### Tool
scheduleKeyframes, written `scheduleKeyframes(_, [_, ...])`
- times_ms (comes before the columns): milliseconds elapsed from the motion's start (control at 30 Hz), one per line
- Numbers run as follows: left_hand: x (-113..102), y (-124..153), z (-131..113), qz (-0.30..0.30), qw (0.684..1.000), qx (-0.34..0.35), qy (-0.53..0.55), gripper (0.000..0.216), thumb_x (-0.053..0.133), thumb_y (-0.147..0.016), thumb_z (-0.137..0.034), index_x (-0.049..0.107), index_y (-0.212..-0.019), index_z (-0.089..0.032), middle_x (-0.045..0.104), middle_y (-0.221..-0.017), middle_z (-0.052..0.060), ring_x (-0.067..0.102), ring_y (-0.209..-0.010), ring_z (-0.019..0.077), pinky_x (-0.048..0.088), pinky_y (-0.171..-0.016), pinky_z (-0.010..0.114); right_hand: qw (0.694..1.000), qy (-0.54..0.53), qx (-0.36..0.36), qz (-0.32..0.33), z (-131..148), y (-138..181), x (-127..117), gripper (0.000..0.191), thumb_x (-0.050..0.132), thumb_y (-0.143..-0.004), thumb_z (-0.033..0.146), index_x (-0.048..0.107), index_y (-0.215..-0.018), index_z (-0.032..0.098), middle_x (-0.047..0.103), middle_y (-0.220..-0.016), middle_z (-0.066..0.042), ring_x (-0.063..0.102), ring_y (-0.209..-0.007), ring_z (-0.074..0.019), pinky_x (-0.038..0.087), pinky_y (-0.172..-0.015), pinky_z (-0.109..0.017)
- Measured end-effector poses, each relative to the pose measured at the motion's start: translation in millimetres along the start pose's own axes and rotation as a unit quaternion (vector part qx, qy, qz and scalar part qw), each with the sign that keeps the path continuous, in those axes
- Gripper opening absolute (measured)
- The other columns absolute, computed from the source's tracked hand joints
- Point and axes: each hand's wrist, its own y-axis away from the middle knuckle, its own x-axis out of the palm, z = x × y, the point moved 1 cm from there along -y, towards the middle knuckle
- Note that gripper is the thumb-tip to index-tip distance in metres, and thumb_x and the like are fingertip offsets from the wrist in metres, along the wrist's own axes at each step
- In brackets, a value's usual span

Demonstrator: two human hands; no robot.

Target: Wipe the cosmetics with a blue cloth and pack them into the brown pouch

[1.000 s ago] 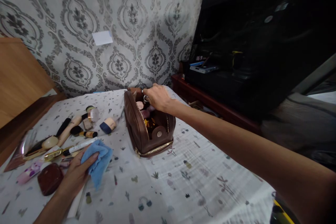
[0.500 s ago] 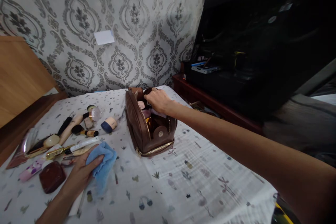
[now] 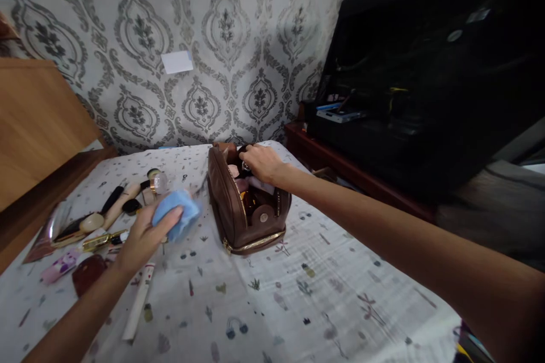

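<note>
A brown zip-top cosmetic bag (image 3: 232, 207) stands open on a white patterned cloth (image 3: 298, 300). My right hand (image 3: 260, 161) reaches into the far end of its opening, fingers curled among the small items inside; what they pinch is hidden. My left hand (image 3: 142, 238) is raised just left of the bag, closed around a bunched blue cloth (image 3: 176, 220). A white tube (image 3: 138, 300) lies on the cloth below my left wrist.
Several brushes, pens and small cosmetics (image 3: 102, 218) lie scattered at the left, with a dark red compact (image 3: 87, 272). A wooden board (image 3: 34, 125) stands at far left. A dark open case (image 3: 404, 79) sits on a red-brown bench at right. Patterned wallpaper is behind.
My left hand has lifted the blue cloth off the table and carried it right toward the bag, uncovering the white tube. My right hand stays in the bag's opening, slightly deeper.
</note>
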Motion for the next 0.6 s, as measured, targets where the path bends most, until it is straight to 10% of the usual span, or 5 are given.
scheduleKeyframes(200, [59, -67, -71, 0.178, 0.865, 0.344, -0.318, 0.04, 0.048, -0.083, -0.01, 0.065, -0.118, -0.018, 0.067, -0.121, 0.007, 0.06, -0.116, 0.0253, 0.046, -0.1, 0.035, 1.0, -0.021, 0.012, 0.01, -2, -1, -2, 0.027, 0.053, -0.094, 0.015, 0.068, -0.116, 0.013, 0.07, -0.12, -0.018, 0.067, -0.111, -0.0294, 0.051, -0.082, -0.033])
scheduleKeyframes(433, [101, -111, -84, 0.325, 0.719, 0.353, -0.502, 0.04, 0.05, -0.074, -0.001, 0.072, -0.102, -0.02, 0.075, -0.109, 0.007, 0.067, -0.104, 0.0243, 0.049, -0.088, 0.032, 0.999, -0.031, 0.033, 0.021, -6, -3, 0, 0.028, 0.049, -0.095, 0.013, 0.071, -0.112, 0.013, 0.073, -0.116, -0.019, 0.07, -0.109, -0.0304, 0.052, -0.082, -0.033])
scheduleKeyframes(600, [114, -111, -91, 0.362, 0.68, 0.299, -0.564, 0.032, 0.052, -0.077, -0.002, 0.072, -0.097, -0.015, 0.075, -0.11, 0.012, 0.07, -0.097, 0.0258, 0.049, -0.078, 0.031, 0.998, -0.034, 0.041, 0.024, -8, -6, 1, 0.028, 0.049, -0.095, 0.013, 0.071, -0.112, 0.012, 0.072, -0.115, -0.02, 0.07, -0.109, -0.031, 0.053, -0.082, -0.033])
